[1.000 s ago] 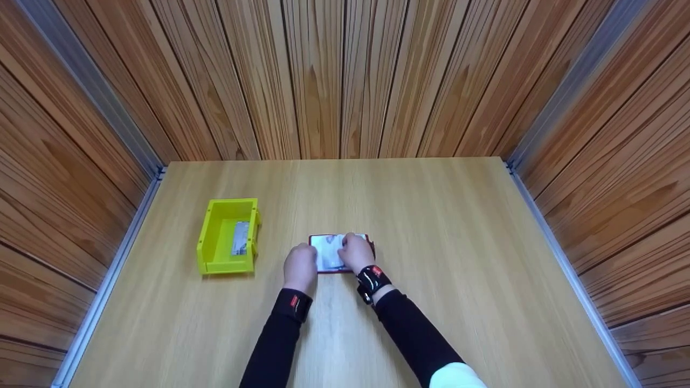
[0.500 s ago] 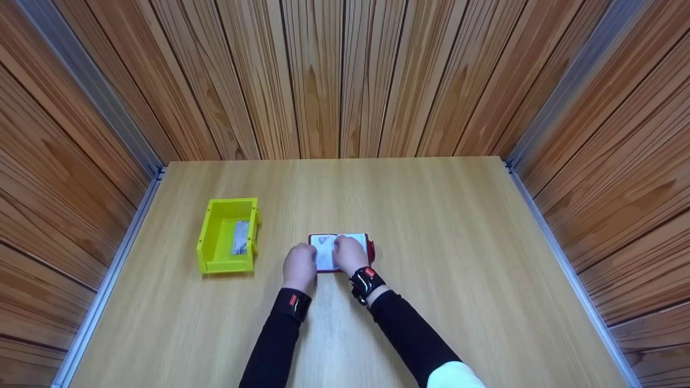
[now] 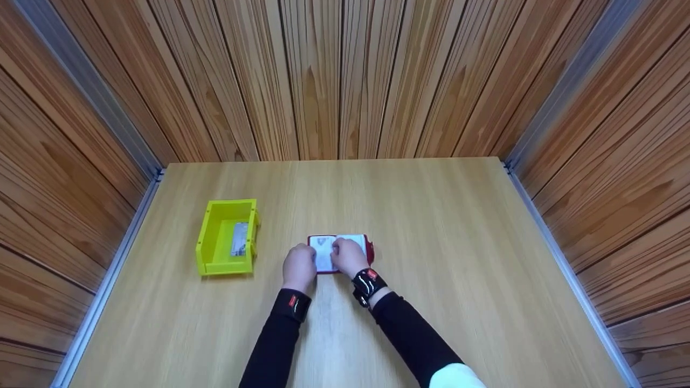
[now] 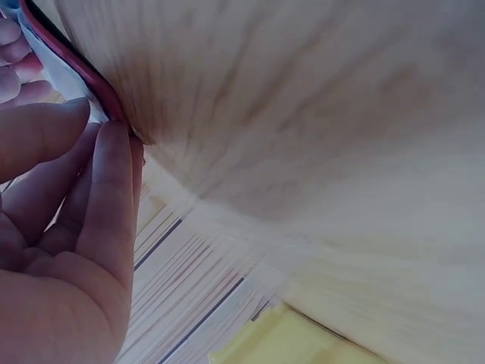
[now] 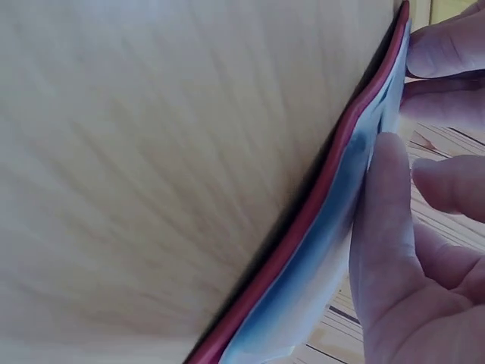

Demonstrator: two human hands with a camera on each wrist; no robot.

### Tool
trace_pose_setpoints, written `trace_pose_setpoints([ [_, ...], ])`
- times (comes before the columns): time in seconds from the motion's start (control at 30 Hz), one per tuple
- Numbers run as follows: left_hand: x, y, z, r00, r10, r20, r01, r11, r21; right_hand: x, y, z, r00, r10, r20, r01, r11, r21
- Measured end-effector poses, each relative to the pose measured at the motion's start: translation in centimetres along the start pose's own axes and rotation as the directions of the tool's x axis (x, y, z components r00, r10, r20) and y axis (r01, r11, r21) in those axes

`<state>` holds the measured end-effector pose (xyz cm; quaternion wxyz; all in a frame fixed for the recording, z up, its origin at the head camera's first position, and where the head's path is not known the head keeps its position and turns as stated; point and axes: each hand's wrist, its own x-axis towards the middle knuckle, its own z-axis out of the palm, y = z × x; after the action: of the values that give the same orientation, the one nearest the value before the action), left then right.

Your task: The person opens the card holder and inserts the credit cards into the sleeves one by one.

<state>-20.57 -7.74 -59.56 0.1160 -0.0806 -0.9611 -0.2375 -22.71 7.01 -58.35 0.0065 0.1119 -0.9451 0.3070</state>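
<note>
Both hands have a narrow grip on a small red-covered booklet point(image 3: 338, 252) lying flat on the counter point(image 3: 431, 226), a little nearer the front edge than the back and about midway between the side edges. The left hand point(image 3: 299, 267) sets its fingertips point(image 4: 114, 152) against the booklet's left edge, at the thin red cover point(image 4: 91, 76). The right hand point(image 3: 349, 257) lies over the open white pages, its thumb point(image 5: 383, 197) pressing on a pale, glossy page that curls slightly above the rounded red rim point(image 5: 333, 159). The pages look smooth and thin; the cover is stiffer, with rounded corners.

Both arms wear black sleeves, with a dark strap point(image 3: 367, 282) on the right wrist.

Well apart to the left, near the counter's left edge, stands a yellow plastic bin point(image 3: 209, 237), rectangular and open-topped, holding a flat silvery packet point(image 3: 240, 238).

The counter is light wood-grain laminate, edged by grey metal rails point(image 3: 560, 258) and enclosed by ribbed brown wooden panels point(image 3: 345, 81).
</note>
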Motion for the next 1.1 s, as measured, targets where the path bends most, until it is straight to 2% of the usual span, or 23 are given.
trace_pose_setpoints([
  [0.17,0.1,0.2,-0.1,1.0,-0.021,0.019,0.021,1.0,0.011,0.0,0.3,-0.5,1.0,-0.005,-0.022,0.006,0.999,0.034],
  [0.37,0.1,0.2,0.1,0.998,-0.048,0.03,0.049,0.999,-0.012,0.2,0.9,-1.6,0.995,-0.033,-0.097,0.031,0.999,-0.026],
  [0.63,-0.1,0.3,0.0,0.998,-0.058,0.029,0.059,0.998,-0.036,0.3,2.5,-2.9,0.985,0.018,-0.17,-0.026,0.999,-0.046],
  [0.9,-0.1,0.2,0.1,1.0,-0.026,0.002,0.026,1.0,-0.015,0.2,4.2,-3.6,0.982,0.096,-0.165,-0.106,0.993,-0.051],
  [1.1,-0.2,0.1,0.0,0.999,-0.035,0.019,0.036,0.999,-0.025,0.1,5.1,-3.7,0.98,0.124,-0.158,-0.132,0.99,-0.041],
])
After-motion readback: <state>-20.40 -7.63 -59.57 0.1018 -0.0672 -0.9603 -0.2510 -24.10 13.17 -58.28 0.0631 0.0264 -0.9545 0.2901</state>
